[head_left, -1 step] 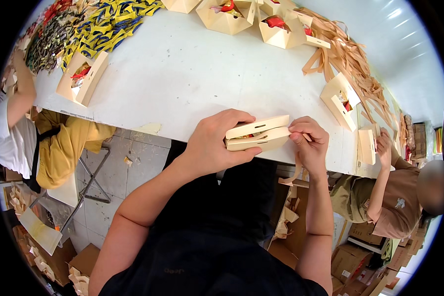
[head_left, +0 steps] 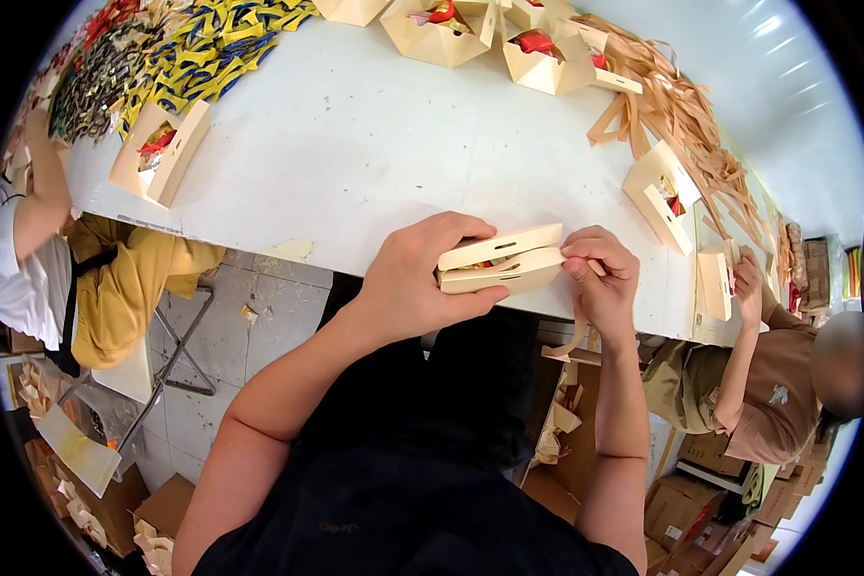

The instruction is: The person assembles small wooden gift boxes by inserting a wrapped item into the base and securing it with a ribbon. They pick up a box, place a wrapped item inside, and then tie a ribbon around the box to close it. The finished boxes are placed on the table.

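A small cream-coloured paper box point(head_left: 499, 276) with slots along its two top edges is held above the table's near edge. My left hand point(head_left: 429, 269) wraps round its left end, thumb on the near side and fingers on the far side. Its two flaps stand slightly apart, with a bit of red and gold showing between them. At the box's right end my right hand point(head_left: 602, 278) pinches the end of a tan ribbon point(head_left: 580, 329). The ribbon hangs below that hand. Whether it passes through a slot is hidden by the fingers.
On the white table point(head_left: 355, 144) lie a tan ribbon heap point(head_left: 677, 101) and a pile of yellow-and-blue packets point(head_left: 216, 48). Open filled boxes point(head_left: 439, 34) stand at the back, another box point(head_left: 160, 154) at left. Co-workers sit left and right; the right person's hand point(head_left: 747, 280) is at a box.
My hands, the box and the ribbon look the same. The co-worker at the far left has shifted slightly.
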### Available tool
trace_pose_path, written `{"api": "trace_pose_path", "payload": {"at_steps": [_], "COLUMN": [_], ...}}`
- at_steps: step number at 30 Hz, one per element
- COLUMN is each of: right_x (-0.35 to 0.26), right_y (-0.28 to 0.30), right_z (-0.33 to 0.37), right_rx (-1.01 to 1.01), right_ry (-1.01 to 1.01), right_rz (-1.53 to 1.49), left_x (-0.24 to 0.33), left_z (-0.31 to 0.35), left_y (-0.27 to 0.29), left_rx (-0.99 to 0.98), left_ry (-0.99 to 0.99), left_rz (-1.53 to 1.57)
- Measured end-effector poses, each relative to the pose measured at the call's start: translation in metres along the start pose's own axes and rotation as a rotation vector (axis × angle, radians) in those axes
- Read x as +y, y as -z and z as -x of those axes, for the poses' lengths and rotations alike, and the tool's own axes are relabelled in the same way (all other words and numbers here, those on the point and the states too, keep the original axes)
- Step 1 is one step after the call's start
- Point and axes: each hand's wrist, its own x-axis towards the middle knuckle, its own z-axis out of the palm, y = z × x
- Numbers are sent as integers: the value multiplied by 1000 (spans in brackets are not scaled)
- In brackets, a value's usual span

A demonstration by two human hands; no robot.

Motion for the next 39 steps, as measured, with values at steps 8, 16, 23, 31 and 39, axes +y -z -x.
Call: {"api": "trace_pose_path", "payload": {"at_steps": [8,16,23,31,39], "right_x": [0,-2,-3,-25,-41], "right_y": [-1,0,0,-6,-11], "right_z": [-3,-1,-4,-7,-6], "right_rx": [-35,-64,-105,-131,-139], "right_ry": [12,62,97,201,170], "right_rz": [-14,66,178,472,600], "left_x": [-2,-2,-2,-1,-1], "left_z": [0,0,-1,0,0], "left_y": [-1,-1,-1,-1,0], "left_rx": [1,-1,-1,8,16], "left_ry": [-10,-8,-17,-16,-41], "left_rz": [-9,-14,-26,-31,-43]}}
